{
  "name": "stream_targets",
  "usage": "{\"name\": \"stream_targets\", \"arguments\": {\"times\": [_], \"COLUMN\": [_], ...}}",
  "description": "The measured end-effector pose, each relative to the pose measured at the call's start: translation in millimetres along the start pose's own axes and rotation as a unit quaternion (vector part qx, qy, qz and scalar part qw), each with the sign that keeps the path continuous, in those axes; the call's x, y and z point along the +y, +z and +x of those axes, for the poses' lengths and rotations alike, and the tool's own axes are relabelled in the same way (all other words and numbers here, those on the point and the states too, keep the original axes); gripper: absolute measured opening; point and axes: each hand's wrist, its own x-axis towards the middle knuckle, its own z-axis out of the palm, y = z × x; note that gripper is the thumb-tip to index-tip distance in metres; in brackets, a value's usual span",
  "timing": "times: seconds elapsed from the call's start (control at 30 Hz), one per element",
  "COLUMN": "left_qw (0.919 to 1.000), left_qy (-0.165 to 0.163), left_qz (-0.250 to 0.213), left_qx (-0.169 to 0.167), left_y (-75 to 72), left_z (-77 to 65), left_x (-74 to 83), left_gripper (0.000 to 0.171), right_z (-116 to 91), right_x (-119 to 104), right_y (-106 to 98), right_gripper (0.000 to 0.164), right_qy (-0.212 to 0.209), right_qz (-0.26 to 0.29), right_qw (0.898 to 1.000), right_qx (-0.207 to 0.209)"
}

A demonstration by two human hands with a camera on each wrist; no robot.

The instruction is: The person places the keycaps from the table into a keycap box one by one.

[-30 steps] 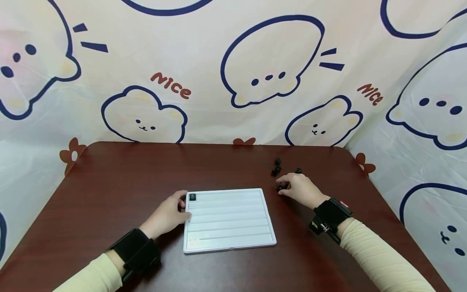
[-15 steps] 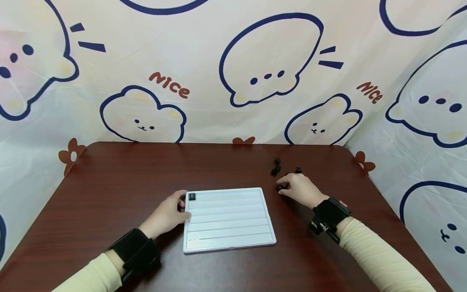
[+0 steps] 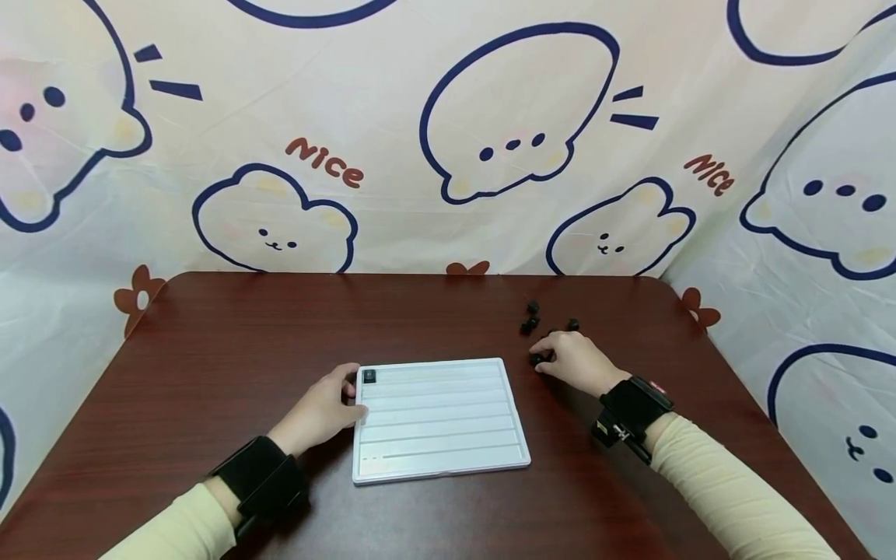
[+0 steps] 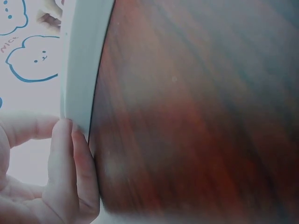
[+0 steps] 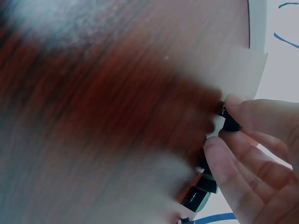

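A white ridged tray (image 3: 441,420) lies flat on the table, with one black keycap (image 3: 369,376) at its far left corner. My left hand (image 3: 320,411) grips the tray's left edge, fingers and thumb meeting at the rim in the left wrist view. To the right of the tray, my right hand (image 3: 577,362) pinches a small black keycap (image 5: 231,122) between thumb and finger, low at the tabletop. More black keycaps (image 5: 196,198) sit close by its fingers in the right wrist view, some partly hidden behind the hand.
Beyond the right hand stand several loose black keycaps (image 3: 530,320), with another keycap (image 3: 573,324) just behind the knuckles. The dark brown table (image 3: 280,327) ends at a patterned cloth (image 3: 392,218) hanging at the back and sides.
Both hands and the tray stay almost in place. The right fingers shift only slightly around the keycap, and the head view moves a little.
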Motion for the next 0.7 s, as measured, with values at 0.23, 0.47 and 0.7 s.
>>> {"name": "stream_targets", "arguments": {"times": [0.23,0.47,0.7], "left_qw": [1.0,0.9999,0.9999], "left_qy": [0.0,-0.001,0.0], "left_qz": [-0.008,-0.01,-0.011], "left_qx": [-0.001,-0.001,0.0], "left_y": [-0.6,-0.2,0.5], "left_z": [-0.5,-0.4,0.1], "left_x": [-0.9,-1.1,-1.3], "left_gripper": [0.069,0.069,0.069], "right_z": [-0.2,0.3,-1.1], "right_x": [-3.5,-3.5,-3.7], "right_y": [-0.4,-2.2,-3.9], "right_gripper": [0.028,0.023,0.024], "right_qy": [-0.002,-0.011,-0.008], "right_qz": [0.005,0.009,0.012], "right_qw": [1.0,1.0,1.0], "right_qx": [0.003,0.014,0.013]}}
